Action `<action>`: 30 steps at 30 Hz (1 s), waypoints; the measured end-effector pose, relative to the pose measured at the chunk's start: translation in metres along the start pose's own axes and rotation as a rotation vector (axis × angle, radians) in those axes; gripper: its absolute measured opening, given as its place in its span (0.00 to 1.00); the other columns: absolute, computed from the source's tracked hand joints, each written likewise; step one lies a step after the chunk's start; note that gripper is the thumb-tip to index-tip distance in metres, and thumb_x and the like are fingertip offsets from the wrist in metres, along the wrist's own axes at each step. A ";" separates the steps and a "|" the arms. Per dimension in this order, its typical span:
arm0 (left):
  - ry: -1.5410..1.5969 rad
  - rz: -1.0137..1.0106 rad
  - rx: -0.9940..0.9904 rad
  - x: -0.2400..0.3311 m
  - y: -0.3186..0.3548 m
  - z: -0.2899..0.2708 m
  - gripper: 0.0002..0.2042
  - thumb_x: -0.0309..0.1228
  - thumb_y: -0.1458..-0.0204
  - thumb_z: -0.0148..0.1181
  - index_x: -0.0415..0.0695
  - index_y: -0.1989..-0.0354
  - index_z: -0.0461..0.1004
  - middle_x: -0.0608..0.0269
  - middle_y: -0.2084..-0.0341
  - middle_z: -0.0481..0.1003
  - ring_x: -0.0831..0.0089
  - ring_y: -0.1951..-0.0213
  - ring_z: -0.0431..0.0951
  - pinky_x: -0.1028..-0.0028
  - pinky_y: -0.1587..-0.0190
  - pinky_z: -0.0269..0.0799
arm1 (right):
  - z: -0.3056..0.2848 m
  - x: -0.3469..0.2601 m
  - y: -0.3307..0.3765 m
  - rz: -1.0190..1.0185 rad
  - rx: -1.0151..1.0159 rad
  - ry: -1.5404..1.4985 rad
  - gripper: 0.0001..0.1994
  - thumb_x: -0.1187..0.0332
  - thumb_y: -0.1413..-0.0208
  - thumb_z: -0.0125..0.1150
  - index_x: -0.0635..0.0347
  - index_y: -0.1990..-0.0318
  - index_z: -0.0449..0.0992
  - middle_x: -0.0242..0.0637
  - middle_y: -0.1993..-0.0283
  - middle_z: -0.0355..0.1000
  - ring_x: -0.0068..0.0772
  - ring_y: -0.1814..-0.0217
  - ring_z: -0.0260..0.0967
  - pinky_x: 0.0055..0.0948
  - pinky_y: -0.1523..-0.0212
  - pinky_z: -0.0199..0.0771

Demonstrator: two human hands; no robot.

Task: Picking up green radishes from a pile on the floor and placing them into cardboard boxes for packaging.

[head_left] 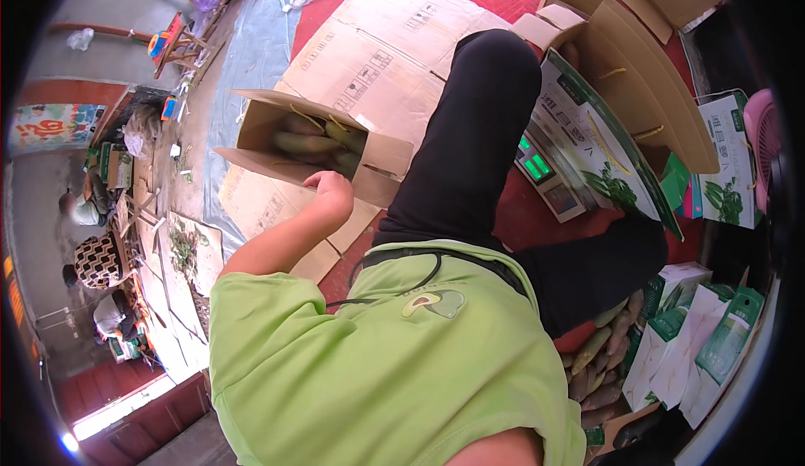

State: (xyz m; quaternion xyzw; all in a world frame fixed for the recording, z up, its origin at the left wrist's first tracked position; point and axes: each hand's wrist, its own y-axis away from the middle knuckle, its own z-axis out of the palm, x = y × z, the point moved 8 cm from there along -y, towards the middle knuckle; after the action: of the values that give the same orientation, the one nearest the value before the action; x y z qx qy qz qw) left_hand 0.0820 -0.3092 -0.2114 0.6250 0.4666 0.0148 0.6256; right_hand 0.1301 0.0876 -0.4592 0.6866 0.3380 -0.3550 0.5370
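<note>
My left hand is at the near edge of an open cardboard box that stands on flattened cardboard. Its fingers are curled at the box's near wall and seem to grip it; part of them is hidden. Inside the box lie several long, plump green and brownish-pink vegetables, like tubers. Yellow cord handles show at the box's far side. Of my right arm only a bit of the upper part shows at the lower edge; the hand is out of view.
A scale with a lit green display is beyond my legs, partly behind a large open printed carton. More long vegetables lie heaped at lower right, beside white and green cartons. A pink fan stands far right.
</note>
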 end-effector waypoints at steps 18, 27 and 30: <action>-0.427 -0.003 -0.034 0.022 0.037 0.204 0.22 0.37 0.47 0.43 0.30 0.56 0.76 0.29 0.59 0.74 0.30 0.56 0.73 0.41 0.65 0.74 | -0.015 0.006 -0.016 -0.034 0.032 -0.005 0.11 0.72 0.46 0.51 0.68 0.60 0.76 0.43 0.72 0.75 0.44 0.67 0.76 0.37 0.65 0.75; -0.180 0.167 -0.008 0.080 0.058 0.207 0.16 0.36 0.51 0.51 0.40 0.61 0.81 0.43 0.68 0.78 0.39 0.67 0.76 0.36 0.74 0.67 | -0.085 -0.011 -0.020 -0.066 0.180 0.016 0.11 0.71 0.45 0.51 0.68 0.60 0.76 0.43 0.72 0.75 0.43 0.67 0.76 0.37 0.65 0.75; -0.172 0.080 0.022 0.075 0.057 0.234 0.14 0.36 0.53 0.54 0.43 0.64 0.81 0.50 0.69 0.79 0.48 0.68 0.78 0.43 0.76 0.68 | -0.146 -0.016 -0.008 -0.079 0.309 0.019 0.11 0.71 0.45 0.51 0.68 0.60 0.75 0.43 0.73 0.75 0.43 0.67 0.76 0.36 0.65 0.75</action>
State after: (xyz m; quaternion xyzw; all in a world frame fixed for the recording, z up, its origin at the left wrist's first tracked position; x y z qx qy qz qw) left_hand 0.2974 -0.4314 -0.2588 0.6489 0.3860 -0.0189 0.6554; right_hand 0.1328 0.2308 -0.4244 0.7503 0.3113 -0.4173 0.4074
